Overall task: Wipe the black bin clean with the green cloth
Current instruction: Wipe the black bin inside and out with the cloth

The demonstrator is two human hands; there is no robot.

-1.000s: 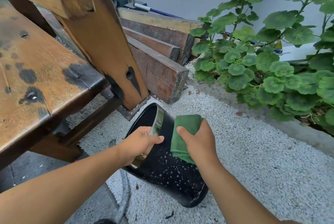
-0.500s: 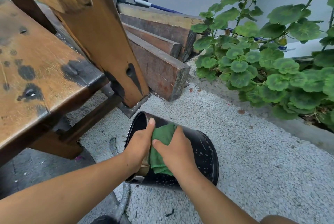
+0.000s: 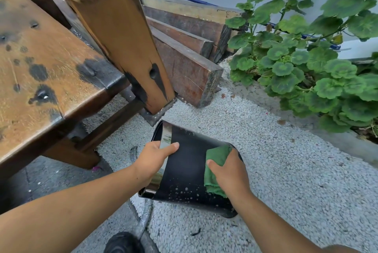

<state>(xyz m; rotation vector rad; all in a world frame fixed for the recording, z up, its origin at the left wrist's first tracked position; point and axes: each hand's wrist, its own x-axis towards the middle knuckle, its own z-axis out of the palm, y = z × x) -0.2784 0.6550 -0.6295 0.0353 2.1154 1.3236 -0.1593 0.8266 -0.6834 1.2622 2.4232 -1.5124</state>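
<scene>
Head camera view, looking down at your two bare arms. The black bin (image 3: 188, 171) lies tipped on its side on pale gravel ground (image 3: 286, 171), its open mouth turned toward the wooden bench (image 3: 47, 64) that stands just beyond it on your left. Your left hand (image 3: 152, 159) grips the bin's shiny metal rim (image 3: 163, 139): the thumb lies across the bin's outer wall and the fingers curl inside the mouth, out of sight. Your right hand (image 3: 229, 173) presses the green cloth (image 3: 214, 162) flat against the bin's upper side near its base, fingers closed over the bunched fabric. White specks dot the bin's wall below the cloth. A grey hose (image 3: 144, 216) runs under the bin's mouth. Beyond the bin, stacked wooden beams (image 3: 184, 48) lean beside a leafy green plant (image 3: 306, 64).
</scene>
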